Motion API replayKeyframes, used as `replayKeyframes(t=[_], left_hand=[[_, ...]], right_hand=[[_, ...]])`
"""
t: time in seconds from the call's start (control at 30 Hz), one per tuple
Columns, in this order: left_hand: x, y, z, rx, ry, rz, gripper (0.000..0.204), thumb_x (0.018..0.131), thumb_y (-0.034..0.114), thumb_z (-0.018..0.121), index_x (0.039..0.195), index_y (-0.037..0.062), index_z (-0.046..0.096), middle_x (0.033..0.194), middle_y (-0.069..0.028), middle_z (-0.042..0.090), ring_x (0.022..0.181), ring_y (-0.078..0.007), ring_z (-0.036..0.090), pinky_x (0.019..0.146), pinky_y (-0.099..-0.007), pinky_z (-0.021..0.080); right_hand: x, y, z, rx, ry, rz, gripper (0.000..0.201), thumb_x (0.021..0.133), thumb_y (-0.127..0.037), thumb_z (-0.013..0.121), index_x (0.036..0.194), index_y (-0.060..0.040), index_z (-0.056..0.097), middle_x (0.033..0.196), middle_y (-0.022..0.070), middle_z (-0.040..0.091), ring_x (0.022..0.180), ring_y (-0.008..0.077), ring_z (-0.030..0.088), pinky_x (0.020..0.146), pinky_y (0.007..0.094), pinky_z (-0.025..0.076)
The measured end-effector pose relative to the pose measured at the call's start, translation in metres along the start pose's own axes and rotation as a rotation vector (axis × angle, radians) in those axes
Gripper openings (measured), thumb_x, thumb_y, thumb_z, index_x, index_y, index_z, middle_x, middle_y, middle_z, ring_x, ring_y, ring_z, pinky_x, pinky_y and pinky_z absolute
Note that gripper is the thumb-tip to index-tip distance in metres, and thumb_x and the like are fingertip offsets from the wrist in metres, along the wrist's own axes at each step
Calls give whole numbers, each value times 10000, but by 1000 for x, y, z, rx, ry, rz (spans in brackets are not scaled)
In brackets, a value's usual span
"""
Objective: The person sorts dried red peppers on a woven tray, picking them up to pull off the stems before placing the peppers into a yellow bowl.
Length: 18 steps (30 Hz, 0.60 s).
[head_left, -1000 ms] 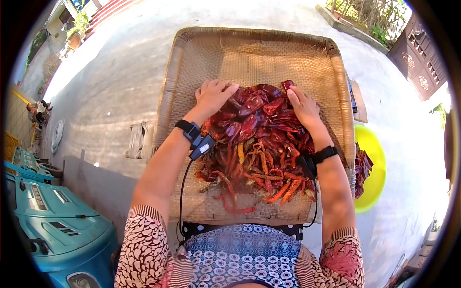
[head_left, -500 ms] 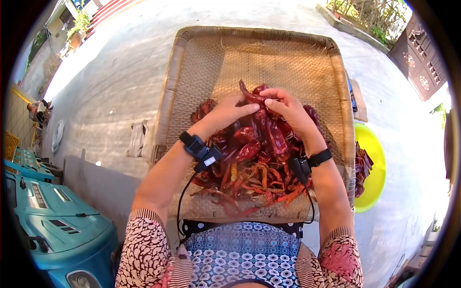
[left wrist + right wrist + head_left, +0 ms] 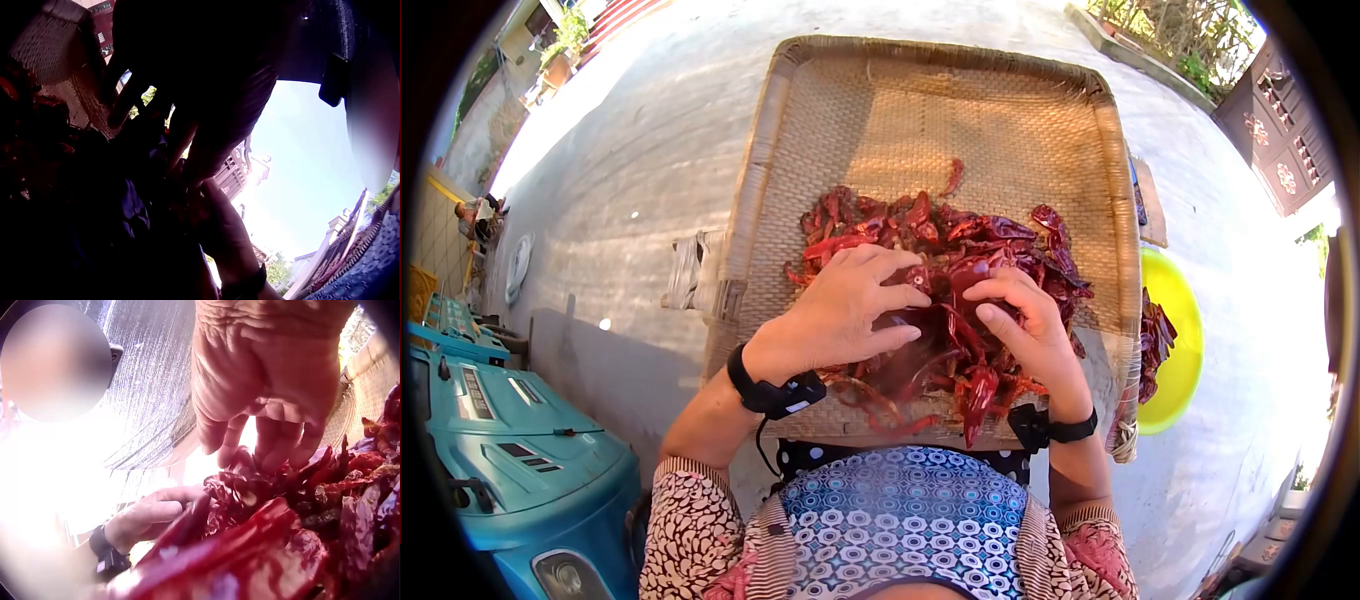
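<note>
Dried red chili peppers [image 3: 1005, 230] lie heaped on a woven bamboo tray [image 3: 960, 100]. Over the middle of the heap, my left hand [image 3: 840, 305] reaches in with its fingers spread and slightly bent. Facing it from the other side, my right hand [image 3: 1032, 335] has its thumb apart from its bent fingers, fingertips among the peppers. In the right wrist view the fingers of the right hand [image 3: 269, 375] point down onto a crinkled pepper [image 3: 234, 487]. The left wrist view is very dark, with the left hand only an outline. One long glossy pepper [image 3: 980, 395] lies near the front edge.
Right of the tray stands a yellow basin [image 3: 1185, 385] with more dried peppers [image 3: 1157, 345]. A small pepper [image 3: 954, 176] lies beyond the heap. A teal vehicle [image 3: 520, 430] is parked at the left on the concrete ground, and the tray's raised rim [image 3: 940, 48] runs round the far side.
Both hands have come from the far side of the heap back toward the body. The pepper that stood up between them is out of their fingers, and peppers have shifted nearer the front.
</note>
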<state>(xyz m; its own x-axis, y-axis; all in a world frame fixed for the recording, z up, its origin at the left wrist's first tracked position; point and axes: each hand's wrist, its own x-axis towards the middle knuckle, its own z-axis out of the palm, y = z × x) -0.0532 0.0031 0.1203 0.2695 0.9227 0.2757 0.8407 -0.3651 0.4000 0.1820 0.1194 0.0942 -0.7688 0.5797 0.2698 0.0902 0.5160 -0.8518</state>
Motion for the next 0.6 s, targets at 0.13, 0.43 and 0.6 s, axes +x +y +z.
replayKeyframes(t=[0.13,0.43,0.6], left_hand=[[3,7,-13,41,171,-49,294,764,180,758,1051,149,706,1253,-111,579,1139,-325,516,993,-418,404],[15,29,10,-1006,293,-409,274,859,15,679,906,93,420,1006,-57,594,894,-103,558,730,-238,458],[16,53,13,-615,75,-546,401,807,88,706,1050,38,390,903,-166,596,832,-266,645,698,-358,503]], right_hand=[[-6,-1,-2,-198,164,-44,172,852,-136,682,1007,-64,689,1171,131,601,1103,301,540,958,389,420],[-7,-25,16,70,305,45,283,861,-58,676,1137,-27,622,1044,97,617,832,146,607,703,263,489],[-11,-31,21,176,174,90,400,821,-94,730,1192,-25,597,997,78,606,811,119,598,659,258,483]])
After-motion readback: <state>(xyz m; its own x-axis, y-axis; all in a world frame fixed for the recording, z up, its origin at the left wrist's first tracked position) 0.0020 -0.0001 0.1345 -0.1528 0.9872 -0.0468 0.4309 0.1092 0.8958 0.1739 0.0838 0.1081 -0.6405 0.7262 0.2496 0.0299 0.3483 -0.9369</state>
